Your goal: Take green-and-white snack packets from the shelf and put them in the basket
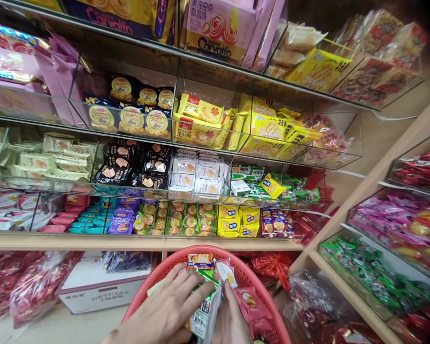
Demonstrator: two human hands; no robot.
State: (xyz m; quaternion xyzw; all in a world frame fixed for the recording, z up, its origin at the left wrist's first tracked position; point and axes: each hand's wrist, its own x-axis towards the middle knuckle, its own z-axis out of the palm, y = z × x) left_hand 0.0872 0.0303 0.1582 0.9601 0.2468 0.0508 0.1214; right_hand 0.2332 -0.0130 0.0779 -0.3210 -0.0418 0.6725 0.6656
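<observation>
Below glass shelves (215, 162) of glossy snack packs | round red plastic mesh basket (258, 282) holds crinkly packets | left hand (165, 310) lies flat, fingers spread, on green-and-white packet (204, 313) in basket | right hand (231, 320) pinches that packet's edge | cardboard box (96, 286) at left on floor.

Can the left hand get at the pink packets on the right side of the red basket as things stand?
Probably not directly: the left hand lies on the green-and-white packets, and the right hand sits between it and the pink packets in the red basket.
</observation>
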